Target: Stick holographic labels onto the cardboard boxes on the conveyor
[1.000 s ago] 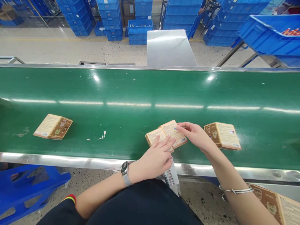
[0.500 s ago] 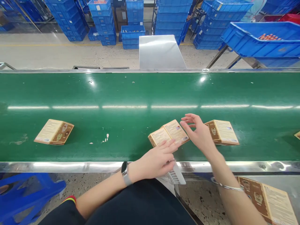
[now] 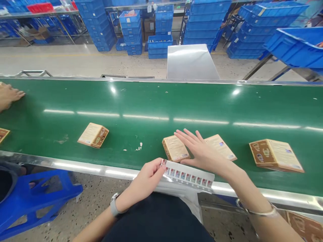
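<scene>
My left hand (image 3: 148,178) pinches one end of a white sticker strip (image 3: 189,174) with a row of small coloured pictures, at the belt's near edge. My right hand (image 3: 198,148) is open, fingers spread, over the right side of a small cream-and-brown carton (image 3: 175,149). Whether its fingers touch that carton I cannot tell. Partly behind this hand lies a second carton (image 3: 222,148), its printed cream face up. A third carton (image 3: 280,154) rests farther right, showing a brown side with little figures.
The green conveyor belt (image 3: 141,97) runs across the view. To the left are another carton (image 3: 93,135) and another person's hand (image 3: 10,95). Beyond the belt stand stacked blue crates (image 3: 205,23) and a metal panel (image 3: 191,62). A blue stool (image 3: 47,191) is at lower left.
My left hand has drawn back from the cartons, bringing the sticker strip into full view. My right hand has moved over the left carton, and the two cartons are apart. The view has shifted left.
</scene>
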Tool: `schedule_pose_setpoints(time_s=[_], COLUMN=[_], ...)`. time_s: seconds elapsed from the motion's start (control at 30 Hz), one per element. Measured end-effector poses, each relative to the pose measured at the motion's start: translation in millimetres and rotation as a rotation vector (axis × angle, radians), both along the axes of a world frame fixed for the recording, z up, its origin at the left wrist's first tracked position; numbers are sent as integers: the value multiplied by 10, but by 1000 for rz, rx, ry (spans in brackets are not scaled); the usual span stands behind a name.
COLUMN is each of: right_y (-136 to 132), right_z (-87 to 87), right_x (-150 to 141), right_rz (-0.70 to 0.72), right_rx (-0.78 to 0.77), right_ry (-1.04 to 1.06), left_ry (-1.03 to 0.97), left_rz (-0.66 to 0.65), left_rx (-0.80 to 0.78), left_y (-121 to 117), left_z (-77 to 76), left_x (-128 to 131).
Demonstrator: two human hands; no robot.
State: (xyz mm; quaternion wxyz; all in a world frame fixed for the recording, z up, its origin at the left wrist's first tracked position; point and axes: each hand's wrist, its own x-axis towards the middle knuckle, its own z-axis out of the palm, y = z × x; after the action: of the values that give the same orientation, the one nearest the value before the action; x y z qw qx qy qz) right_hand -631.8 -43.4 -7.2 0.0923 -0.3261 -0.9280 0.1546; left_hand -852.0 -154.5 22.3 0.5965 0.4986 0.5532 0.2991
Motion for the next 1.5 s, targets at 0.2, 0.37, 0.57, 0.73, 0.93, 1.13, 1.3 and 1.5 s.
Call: schedule_pose_setpoints(time_s=[0.2,0.37,0.57,0.73,0.93,1.13,1.3,1.5], right_y=[-408,-626,-687,-701,-315,-61,-22,-20], right_z=[318,226,204,334,111,-153,-144,-154], right_x=[-223,-410,-397,-156,399,475,487,554], right_rz=[-82,-77,-66,-225,-790,-817,-824,-873], right_rx=[121,252,291,-40,-586,-776,-755,-676], right_ry=[305,305,343,579,706,652,641,617], left_ry=[44,96,116,107,113,434,536,496], left_rz=[21,-45,-75,-120,-344,-624,-705,-739], left_rx=[46,75,63,27,223,872,856,811], left_y=[-42,-20,7,11,24,241,384,433], left_z=[-90,-88,-137,-144,-143,-439,-501,-364], left_x=[41,63,114,123,257,647,790,853])
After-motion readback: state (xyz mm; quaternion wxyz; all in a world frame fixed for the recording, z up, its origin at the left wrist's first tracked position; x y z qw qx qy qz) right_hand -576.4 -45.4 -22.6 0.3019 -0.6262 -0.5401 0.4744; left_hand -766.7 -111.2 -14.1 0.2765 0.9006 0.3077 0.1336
